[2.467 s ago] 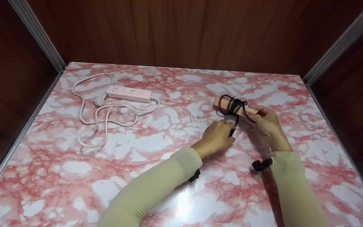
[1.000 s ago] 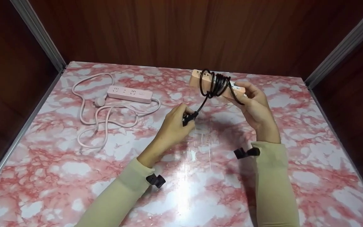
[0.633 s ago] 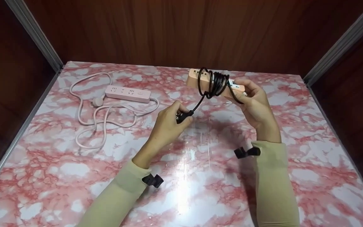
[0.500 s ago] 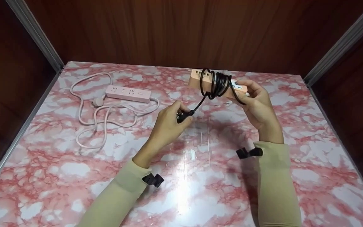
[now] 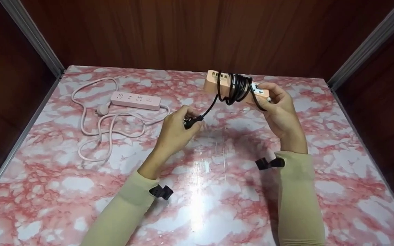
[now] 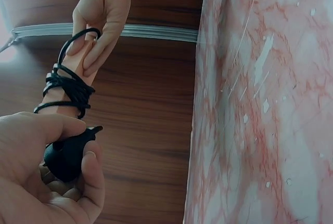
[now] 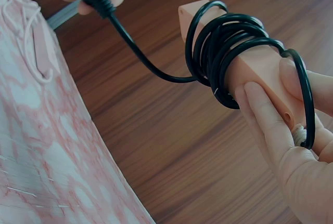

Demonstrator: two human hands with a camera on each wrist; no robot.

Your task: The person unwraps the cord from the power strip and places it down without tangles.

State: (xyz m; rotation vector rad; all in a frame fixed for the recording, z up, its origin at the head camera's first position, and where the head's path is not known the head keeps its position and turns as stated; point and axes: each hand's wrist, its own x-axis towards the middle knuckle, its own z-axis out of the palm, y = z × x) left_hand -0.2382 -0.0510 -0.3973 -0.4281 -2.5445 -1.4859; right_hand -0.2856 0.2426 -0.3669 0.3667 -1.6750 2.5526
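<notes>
An orange power strip (image 5: 213,83) hangs above the table, its black cord (image 5: 239,89) wound several times round the middle. My right hand (image 5: 282,109) grips the strip by its right end, beside the white sockets. Between the thumb and fingers of my left hand (image 5: 178,128) is the cord's black plug (image 5: 193,122), pinched to the left of the strip and lower. A short free length of cord curves from plug to coils, plainest in the right wrist view. The left wrist view shows the plug (image 6: 70,154) close up, partly covered by the fingers.
On the table's left lies a pink power strip (image 5: 135,100) with its pale cord (image 5: 110,136) in loose loops and its plug (image 5: 102,109) beside it. Dark wooden panels (image 5: 183,34) stand behind and at both sides of the marbled tabletop (image 5: 238,208).
Both hands have lifted the orange power strip and plug off the table's right side and brought them leftward. Lately the left hand has drawn the plug slightly further left, away from the strip.
</notes>
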